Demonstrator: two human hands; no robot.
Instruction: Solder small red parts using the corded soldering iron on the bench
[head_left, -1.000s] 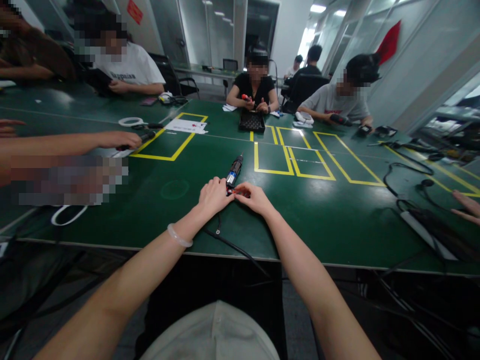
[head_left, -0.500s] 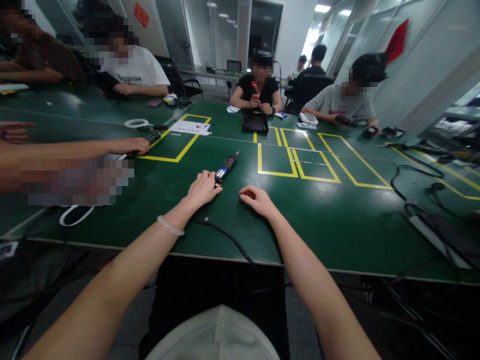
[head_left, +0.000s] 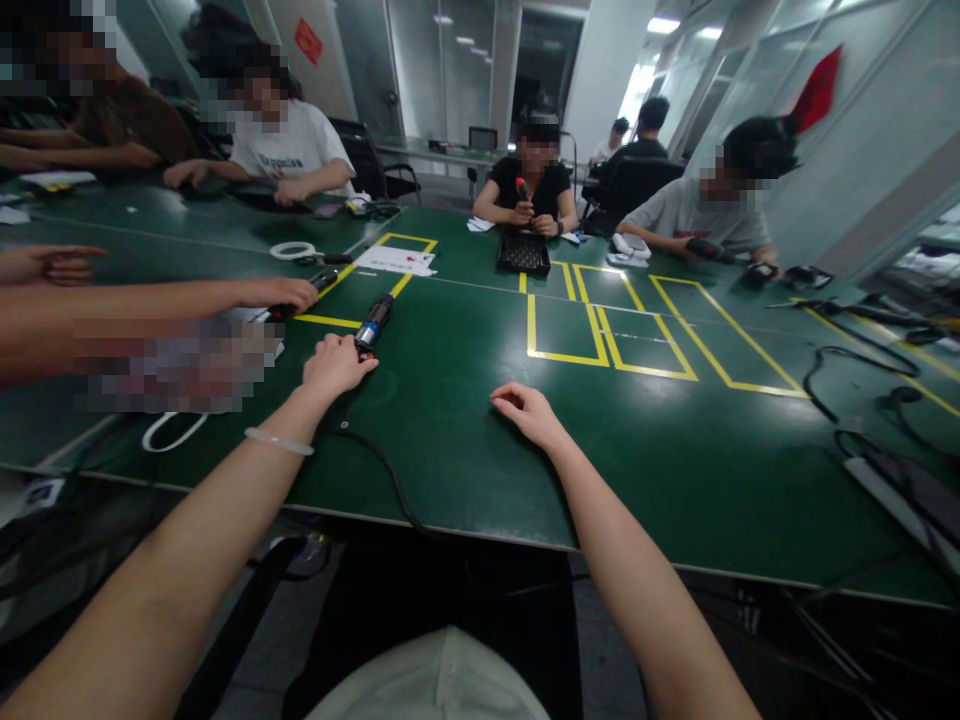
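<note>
My left hand (head_left: 334, 368) is wrapped round the rear end of a black corded electric screwdriver (head_left: 373, 322) with a silver and blue band. The tool lies along the table, its front pointing away towards the yellow tape, and my fingers hide its back part. A black cord (head_left: 379, 455) trails from near that hand towards the table's front edge. My right hand (head_left: 521, 410) rests on the green table (head_left: 450, 450) with its fingers curled loosely together and nothing visible in them.
A co-worker's hand (head_left: 296, 293) grips a similar dark tool at my left. Yellow tape (head_left: 570, 357) marks rectangles on the table. Beyond are a white paper (head_left: 394, 260) and a black tray (head_left: 523, 253) before a seated person. Black cables (head_left: 825, 375) lie at the right.
My left hand has moved left with the electric screwdriver and its cord, bringing the tool close to the left tape rectangle. The thumb and fingers of my right hand have drawn closer together.
</note>
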